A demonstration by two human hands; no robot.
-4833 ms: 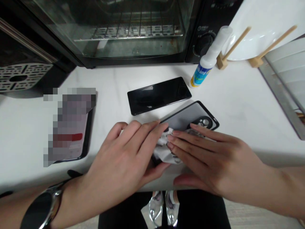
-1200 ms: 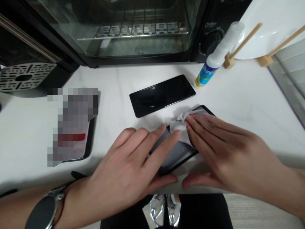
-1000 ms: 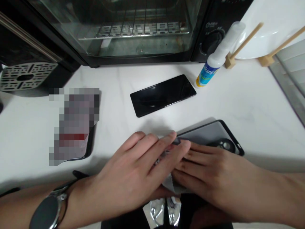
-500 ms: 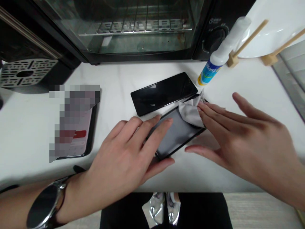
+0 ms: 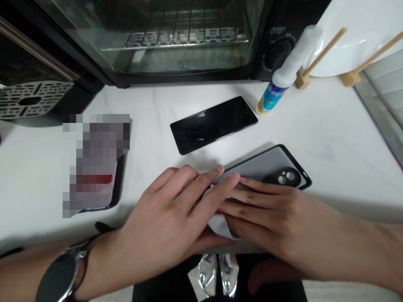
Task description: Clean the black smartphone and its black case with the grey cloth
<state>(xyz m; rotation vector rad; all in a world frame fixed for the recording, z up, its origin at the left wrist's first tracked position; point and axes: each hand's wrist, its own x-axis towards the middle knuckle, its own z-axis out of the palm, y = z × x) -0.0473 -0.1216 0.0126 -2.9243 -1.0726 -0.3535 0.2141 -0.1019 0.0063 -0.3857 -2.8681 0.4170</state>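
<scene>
A phone case is positioned at the front of a white counter, its cutout end pointed to the far right. Its near-left end is covered by the left hand, whose fingers are extended and partly spread; whether the edge is pinched by the thumb cannot be told. A grey cloth is pressed against the case by the right hand, whose fingers are laid flat and close together, with the thumb held well apart. Most of the cloth is hidden by both hands.

The space just beyond the case is occupied by a black phone, laid screen up and apart from it. A spray bottle is stood just beside the phone's right end, and the oven control panel is partly blocked by it. The rear of the counter is closed off by the oven. At the far right, a white dish is placed behind two wooden holders. At the left, a second phone is mostly obscured by a pixelated patch.
</scene>
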